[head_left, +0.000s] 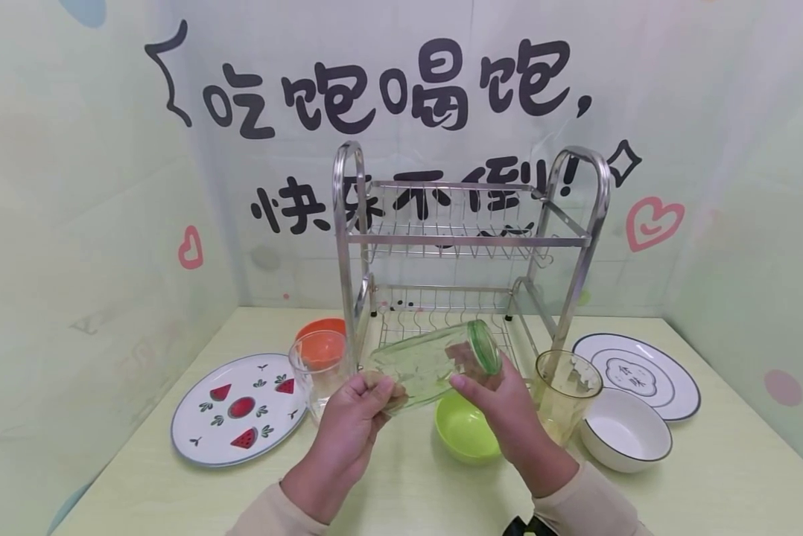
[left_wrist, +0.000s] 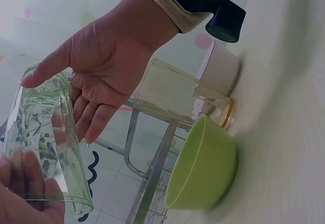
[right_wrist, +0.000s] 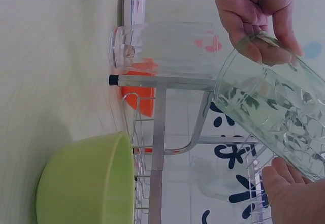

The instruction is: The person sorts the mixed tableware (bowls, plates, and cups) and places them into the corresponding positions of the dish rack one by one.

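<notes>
A pale green drinking glass [head_left: 421,365] is held tilted in the air between both hands, its thick green base toward the right. My left hand [head_left: 354,409] pinches the rim end, fingertips at the lip in the right wrist view, where the glass [right_wrist: 274,107] shows a patterned wall. Around the base end, my right hand [head_left: 502,409] grips with the thumb on the near side. In the left wrist view the right hand [left_wrist: 111,56] has its thumb along the glass [left_wrist: 45,132]. Below them a lime green bowl [head_left: 465,432] stands upright on the table.
Behind the hands stands a two-tier metal dish rack [head_left: 468,240]. To the left are a watermelon-patterned plate [head_left: 240,387], a clear glass [head_left: 317,380] and an orange bowl [head_left: 321,325]. An amber glass [head_left: 565,387], a white bowl [head_left: 626,435] and a white plate [head_left: 676,380] lie right.
</notes>
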Available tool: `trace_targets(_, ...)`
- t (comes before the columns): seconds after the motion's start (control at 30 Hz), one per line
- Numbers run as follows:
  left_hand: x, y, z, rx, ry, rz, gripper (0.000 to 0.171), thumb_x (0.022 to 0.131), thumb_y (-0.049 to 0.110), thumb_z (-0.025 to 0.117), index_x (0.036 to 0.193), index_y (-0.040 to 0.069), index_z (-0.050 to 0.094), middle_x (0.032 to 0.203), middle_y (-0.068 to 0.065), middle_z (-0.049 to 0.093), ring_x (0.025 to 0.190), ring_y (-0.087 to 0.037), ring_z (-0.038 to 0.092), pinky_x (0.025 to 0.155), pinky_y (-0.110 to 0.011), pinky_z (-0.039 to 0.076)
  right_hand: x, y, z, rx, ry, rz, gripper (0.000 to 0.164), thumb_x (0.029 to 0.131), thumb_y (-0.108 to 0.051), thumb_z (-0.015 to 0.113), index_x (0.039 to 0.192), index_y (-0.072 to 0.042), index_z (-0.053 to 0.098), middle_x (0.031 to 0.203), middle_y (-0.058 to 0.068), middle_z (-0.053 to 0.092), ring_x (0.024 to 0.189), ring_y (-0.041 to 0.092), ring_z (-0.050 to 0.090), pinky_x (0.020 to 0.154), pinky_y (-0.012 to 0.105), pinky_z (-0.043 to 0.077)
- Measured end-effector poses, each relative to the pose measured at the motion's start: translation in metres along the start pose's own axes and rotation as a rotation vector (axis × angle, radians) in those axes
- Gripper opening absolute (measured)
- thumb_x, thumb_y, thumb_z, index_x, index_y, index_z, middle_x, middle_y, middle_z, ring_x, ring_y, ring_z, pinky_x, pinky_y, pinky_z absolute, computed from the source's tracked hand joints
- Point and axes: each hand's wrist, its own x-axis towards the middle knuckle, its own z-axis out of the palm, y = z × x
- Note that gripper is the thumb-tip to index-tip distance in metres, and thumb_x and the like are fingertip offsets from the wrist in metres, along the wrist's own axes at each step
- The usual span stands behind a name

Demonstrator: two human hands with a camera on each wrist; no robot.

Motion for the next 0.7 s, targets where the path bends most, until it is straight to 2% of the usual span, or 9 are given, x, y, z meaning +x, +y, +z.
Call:
trace_targets(0.27,-0.0002,-0.0049,0.0024,-0.011,-0.013,-0.008,0.015,0.097,0.006,0.054,0.084,0.012,0.059,0.084,0.003,0.064,0.081,-0.008,0.066,0.084,-0.024,0.052,-0.0003,-0.0018,0.004,0.033,0.054,0.007,0.067,0.087,-0.008,0.064,0.144,0.001,0.031,0.146,0.021,0.042,0.136,0.032,0.039,0.108,0.046,0.034)
trace_targets(0.53,0.0002,-0.0069,0.0028,-0.009,-0.053,-0.004,0.008,0.098,0.008,0.053,0.091,0.008,0.055,0.088,0.002,0.063,0.085,-0.008,0.065,0.088,-0.024,0.052,-0.0006,-0.0033,0.0068,0.048,0.075,-0.016,0.059,0.088,-0.004,0.062,0.141,-0.001,0.037,0.14,0.019,0.049,0.134,0.024,0.042,0.098,0.023,0.042)
trace_targets(0.7,0.0002,-0.0076,0.0028,0.023,-0.062,-0.009,0.006,0.099,0.012,0.054,0.096,0.006,0.055,0.091,0.002,0.064,0.09,-0.008,0.064,0.091,-0.024,0.05,-0.0003,-0.0057,0.0078,0.037,0.084,-0.024,0.063,0.088,-0.003,0.062,0.144,-0.004,0.035,0.14,0.018,0.05,0.132,0.021,0.044,0.096,0.021,0.044)
